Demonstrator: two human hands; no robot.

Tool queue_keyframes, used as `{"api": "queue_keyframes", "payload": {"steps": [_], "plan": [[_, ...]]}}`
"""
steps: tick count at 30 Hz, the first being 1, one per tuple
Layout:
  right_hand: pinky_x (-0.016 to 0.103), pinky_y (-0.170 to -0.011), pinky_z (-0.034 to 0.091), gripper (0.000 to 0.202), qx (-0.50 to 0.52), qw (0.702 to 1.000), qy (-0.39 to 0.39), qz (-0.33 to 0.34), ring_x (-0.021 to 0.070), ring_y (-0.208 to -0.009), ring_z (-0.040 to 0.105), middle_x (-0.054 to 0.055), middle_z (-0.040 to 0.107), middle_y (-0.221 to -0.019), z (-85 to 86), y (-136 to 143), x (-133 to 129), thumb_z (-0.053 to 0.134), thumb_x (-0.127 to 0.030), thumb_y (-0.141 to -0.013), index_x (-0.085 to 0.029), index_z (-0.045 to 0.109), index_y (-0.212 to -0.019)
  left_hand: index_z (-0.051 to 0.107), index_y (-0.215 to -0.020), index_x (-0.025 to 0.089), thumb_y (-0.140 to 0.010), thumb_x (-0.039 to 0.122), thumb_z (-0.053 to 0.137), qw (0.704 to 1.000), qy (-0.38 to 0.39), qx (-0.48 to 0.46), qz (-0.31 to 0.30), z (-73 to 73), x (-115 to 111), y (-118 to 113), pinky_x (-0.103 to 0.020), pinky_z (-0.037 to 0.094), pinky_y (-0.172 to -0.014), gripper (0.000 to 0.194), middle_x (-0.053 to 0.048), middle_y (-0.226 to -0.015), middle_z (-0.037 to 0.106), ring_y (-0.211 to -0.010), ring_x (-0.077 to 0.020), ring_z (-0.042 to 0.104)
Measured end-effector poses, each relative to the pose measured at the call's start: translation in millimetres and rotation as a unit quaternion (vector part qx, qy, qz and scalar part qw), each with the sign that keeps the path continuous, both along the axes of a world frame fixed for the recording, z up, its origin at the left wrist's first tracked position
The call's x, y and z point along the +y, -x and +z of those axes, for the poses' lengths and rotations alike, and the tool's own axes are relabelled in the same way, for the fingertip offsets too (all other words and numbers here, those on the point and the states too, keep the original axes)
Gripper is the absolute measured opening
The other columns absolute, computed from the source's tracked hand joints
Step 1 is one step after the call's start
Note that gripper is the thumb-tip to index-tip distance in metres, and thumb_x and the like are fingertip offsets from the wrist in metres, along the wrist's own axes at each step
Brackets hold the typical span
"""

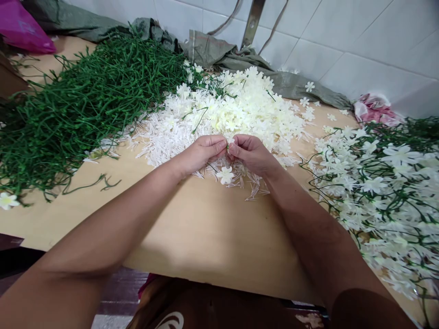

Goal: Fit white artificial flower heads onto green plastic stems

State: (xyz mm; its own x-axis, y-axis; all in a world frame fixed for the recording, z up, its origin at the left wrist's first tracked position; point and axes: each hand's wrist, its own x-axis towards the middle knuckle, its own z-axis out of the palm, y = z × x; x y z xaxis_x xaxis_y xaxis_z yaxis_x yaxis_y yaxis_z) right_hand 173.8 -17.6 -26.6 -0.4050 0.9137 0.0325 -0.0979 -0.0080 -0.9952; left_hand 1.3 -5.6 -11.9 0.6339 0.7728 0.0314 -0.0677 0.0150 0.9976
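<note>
My left hand [210, 149] and my right hand [249, 153] meet fingertip to fingertip over the near edge of a pile. Both are closed in a pinch around a small white artificial flower [231, 140]. A bit of green shows at its base by my left thumb, and the fingers hide most of it. Just below the hands is another white artificial flower [225, 175]; whether it hangs or lies there I cannot tell. Behind them spreads the heap of loose white petals [254, 105], with thin white stamens [157, 141] at its left.
Green plastic stems [113, 87] form a big heap at left. On the right lies a pile of white flowers on green stems [380, 183]. A grey-green woven sack [295, 87] runs along the tiled wall [343, 32]. A magenta bag [25, 29] sits back left on the tan table [206, 228].
</note>
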Motion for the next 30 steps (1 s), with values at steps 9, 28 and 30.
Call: {"api": "queue_keyframes", "payload": {"steps": [9,28,30], "plan": [[0.020,-0.047,0.028,0.046,-0.057,0.997,-0.012,-0.048,0.0049,-0.048,0.040,-0.007,0.042,-0.049,-4.5,8.4,-4.2,0.079,-0.052,-0.059,-0.017,0.049,-0.059,0.036,-0.053,0.018,-0.079,0.049,0.060,1.000,-0.017,0.004,0.000,-14.4,0.7,-0.6,-0.022,0.021,-0.047,0.048,0.006,-0.050,0.031,-0.048,-0.0050,0.026],[0.025,-0.052,0.042,0.032,-0.241,0.895,-0.204,-0.315,0.0086,-0.053,0.052,-0.002,0.058,-0.059,70.5,-62.1,-39.1,0.071,-0.046,-0.072,-0.019,0.055,-0.069,0.058,-0.069,0.017,-0.079,0.052,0.055,0.982,-0.037,-0.054,0.177,-11.4,5.7,-4.0,-0.023,0.028,-0.047,0.037,0.003,-0.052,0.043,-0.047,-0.0080,0.038],[0.028,-0.052,0.042,0.027,-0.299,0.822,-0.234,-0.425,0.0092,-0.052,0.051,-0.001,0.057,-0.058,87.4,-97.9,-59.9,0.073,-0.041,-0.071,-0.019,0.056,-0.072,0.057,-0.068,0.017,-0.081,0.051,0.053,0.980,-0.069,-0.020,0.185,-14.2,4.6,-5.7,-0.023,0.028,-0.047,0.037,0.004,-0.050,0.040,-0.046,-0.0082,0.035]]}}
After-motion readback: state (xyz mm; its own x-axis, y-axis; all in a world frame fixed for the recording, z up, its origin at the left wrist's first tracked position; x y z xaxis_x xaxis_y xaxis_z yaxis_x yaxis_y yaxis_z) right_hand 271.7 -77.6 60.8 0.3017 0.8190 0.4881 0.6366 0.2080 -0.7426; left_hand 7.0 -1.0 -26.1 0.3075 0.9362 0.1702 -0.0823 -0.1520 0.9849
